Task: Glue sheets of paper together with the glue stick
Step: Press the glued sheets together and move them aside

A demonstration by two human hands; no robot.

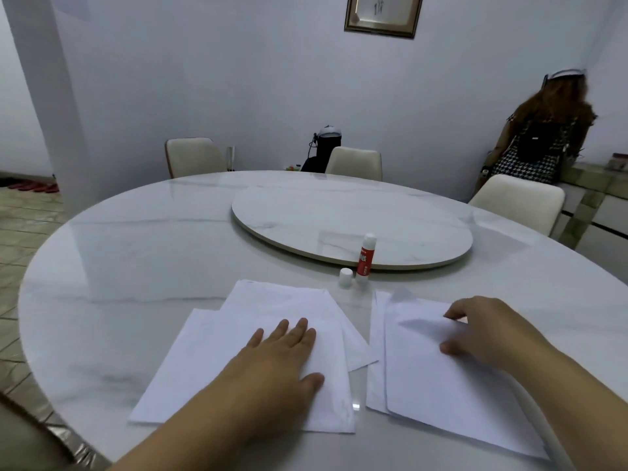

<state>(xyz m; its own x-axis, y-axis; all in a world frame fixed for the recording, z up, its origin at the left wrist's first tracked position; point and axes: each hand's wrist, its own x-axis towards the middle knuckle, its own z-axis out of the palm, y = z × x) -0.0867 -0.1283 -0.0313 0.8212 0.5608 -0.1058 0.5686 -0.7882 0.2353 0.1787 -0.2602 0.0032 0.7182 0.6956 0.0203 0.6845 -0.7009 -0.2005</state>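
Observation:
Two stacks of white paper lie on the round marble table (136, 266). My left hand (282, 362) rests flat, fingers spread, on the left stack (210, 368). My right hand (482, 331) pinches the top sheet of the right stack (424, 379) at its far edge, between thumb and fingers. A red glue stick (364, 256) stands upright and uncapped beyond the papers, just in front of the turntable. Its white cap (345, 277) stands beside it on the left.
A round marble turntable (339, 212) sits in the table's middle. Cream chairs (353, 163) stand around the far side. A person (540, 144) stands at the back right by a sideboard, facing away.

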